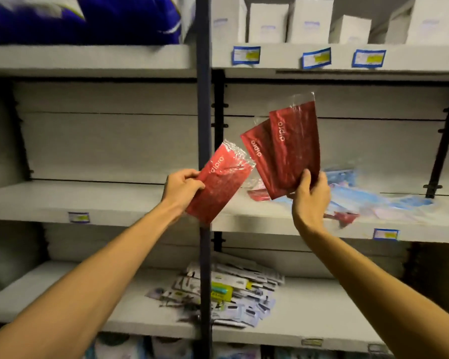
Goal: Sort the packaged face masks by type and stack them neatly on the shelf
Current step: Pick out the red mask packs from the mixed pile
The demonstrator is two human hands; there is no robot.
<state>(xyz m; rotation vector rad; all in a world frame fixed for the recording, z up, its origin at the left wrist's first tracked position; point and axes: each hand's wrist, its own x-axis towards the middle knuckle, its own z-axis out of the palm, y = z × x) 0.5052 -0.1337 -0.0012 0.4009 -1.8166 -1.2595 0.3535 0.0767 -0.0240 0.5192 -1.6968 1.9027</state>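
Red mask packs are up in the air in front of the middle shelf [283, 221], three of them in clear plastic sleeves. One red pack [218, 185] is in the left hand [183, 189], pinched at its left edge with the thumb on top and the fingers curled behind, so it tilts up to the right. Two more, the fanned pair [283, 151], are gripped at their lower end by the right hand [311, 200], thumb across the front and fingers wrapped behind; they stand nearly upright and overlap. Held like this, with printed faces toward the person, the packs look to be in the middle of being gathered by colour, the single one probably meant to join the pair.

On the shelf board behind the right hand lies a loose heap of blue mask packs [368, 195], with a few stray red packs [345, 217] among them, near the front edge and partly behind the wrist. Motion blur smears that heap, so how many packs it holds cannot be told. White boxes [310, 20] line the upper shelf, and their labels are unreadable. Assorted small packets [231, 288] lie on the lower shelf, half hidden by the dark upright post [204, 99].
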